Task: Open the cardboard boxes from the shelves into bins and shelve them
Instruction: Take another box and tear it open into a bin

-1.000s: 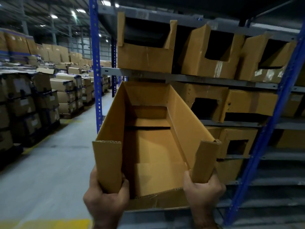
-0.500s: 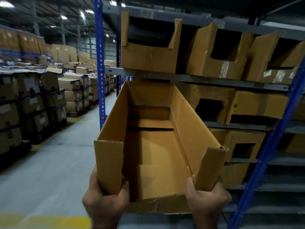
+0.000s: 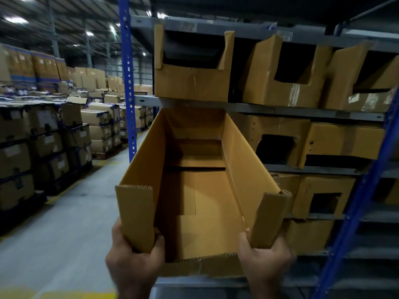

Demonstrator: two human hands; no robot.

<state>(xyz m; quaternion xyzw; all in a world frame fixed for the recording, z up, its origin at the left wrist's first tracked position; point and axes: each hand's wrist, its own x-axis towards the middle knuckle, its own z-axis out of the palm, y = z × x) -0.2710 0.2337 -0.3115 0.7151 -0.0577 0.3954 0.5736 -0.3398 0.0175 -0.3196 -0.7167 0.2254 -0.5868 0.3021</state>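
Observation:
I hold a long, empty cardboard bin (image 3: 244, 169), open on top with a cut-down near end, out in front of me. My left hand (image 3: 133, 264) grips its near left corner and my right hand (image 3: 265, 262) grips its near right corner. The bin's far end sits just under the grey shelf beam (image 3: 280, 108) at the left end of the rack. Several cut-open cardboard bins stand on the shelves, one (image 3: 192, 83) directly above my bin and others (image 3: 278, 87) to the right.
A blue upright (image 3: 129, 89) rises left of the bin and another blue upright (image 3: 354, 210) slants at the right. Stacks of sealed cartons on pallets (image 3: 43, 145) line the left side across a grey concrete aisle (image 3: 64, 229). Lower grey shelves (image 3: 367, 240) show at bottom right.
The view has shifted slightly right and down, and the bin sits a little lower in the picture. Both hands keep the same hold on its near corners.

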